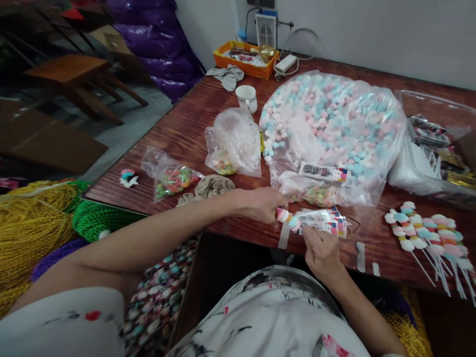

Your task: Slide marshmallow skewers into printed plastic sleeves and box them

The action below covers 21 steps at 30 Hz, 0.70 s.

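Right now my left hand (262, 204) pinches the candy end of 1 marshmallow skewer (288, 218), while my right hand (322, 253) grips the printed sleeve (325, 222) it lies partly inside, at the table's (193, 124) near edge. At 3 o'clock the pile of bare skewers (427, 235) lies unwrapped. At 12 o'clock the big marshmallow bag (334, 124) looks full. I judge most of the wrapping is left.
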Available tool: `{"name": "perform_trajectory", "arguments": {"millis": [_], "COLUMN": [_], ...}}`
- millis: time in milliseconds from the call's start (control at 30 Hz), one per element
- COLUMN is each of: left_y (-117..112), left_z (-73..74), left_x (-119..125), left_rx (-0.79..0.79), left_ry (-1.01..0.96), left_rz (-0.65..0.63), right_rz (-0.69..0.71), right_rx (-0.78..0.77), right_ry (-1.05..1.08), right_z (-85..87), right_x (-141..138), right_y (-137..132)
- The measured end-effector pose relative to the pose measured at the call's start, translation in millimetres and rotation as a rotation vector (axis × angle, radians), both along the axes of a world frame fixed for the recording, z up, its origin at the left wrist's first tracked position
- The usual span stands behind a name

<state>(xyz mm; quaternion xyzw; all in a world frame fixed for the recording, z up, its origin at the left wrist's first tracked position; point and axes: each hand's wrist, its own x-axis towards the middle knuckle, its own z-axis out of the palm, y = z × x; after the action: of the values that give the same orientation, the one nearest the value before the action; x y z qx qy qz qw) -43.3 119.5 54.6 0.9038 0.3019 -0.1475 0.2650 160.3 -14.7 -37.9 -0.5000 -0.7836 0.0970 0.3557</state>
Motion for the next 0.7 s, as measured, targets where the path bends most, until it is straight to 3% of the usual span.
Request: {"name": "perform_trajectory", "arguments": {"millis": [100,233,300,333,367,400,467,533,567,633,700], "left_y": [1,-28,-52,-62,-70,-76,-78,-71,-65,-55,-49], "left_z": [10.3,25.9,17.2,7.8,-3.8,-16.0,-36.1,-43.7,-42.3,-32.5,-20.1], "left_x": [-4,-21,-31,-34,-36,-35,-29,-20,-16,-11,-6], "left_rx": [0.183,0.631,0.716,0.7,0.603,0.41,-0.105,-0.603,-0.779,-0.967,-1.008], "left_ry": [-0.083,-0.472,-0.772,-0.936,-1.085,-1.228,-1.476,-1.582,-1.592,-1.575,-1.566], "left_rz": [0.049,0.084,0.117,0.21,0.393,0.595,0.874,0.904,0.874,0.808,0.798], "right_rz": [-0.02,-0.118,-0.13,-0.128,-0.121,-0.109,-0.072,-0.022,0.002,0.032,0.019], "right_rx": [-0.097,-0.308,-0.35,-0.366,-0.382,-0.397,-0.426,-0.473,-0.501,-0.537,-0.503], "right_ry": [0.283,0.589,0.682,0.729,0.772,0.811,0.86,0.869,0.863,0.837,0.795], "right_z": [-5.1,-20.5,-26.9,-28.7,-29.6,-29.7,-28.2,-26.1,-25.1,-23.4,-21.4], "right_x": [-5,-4,-3,-3,-3,-4,-6,-9,-11,-14,-16], "right_y": [1,5,7,7,6,5,1,-4,-7,-12,-16]}}
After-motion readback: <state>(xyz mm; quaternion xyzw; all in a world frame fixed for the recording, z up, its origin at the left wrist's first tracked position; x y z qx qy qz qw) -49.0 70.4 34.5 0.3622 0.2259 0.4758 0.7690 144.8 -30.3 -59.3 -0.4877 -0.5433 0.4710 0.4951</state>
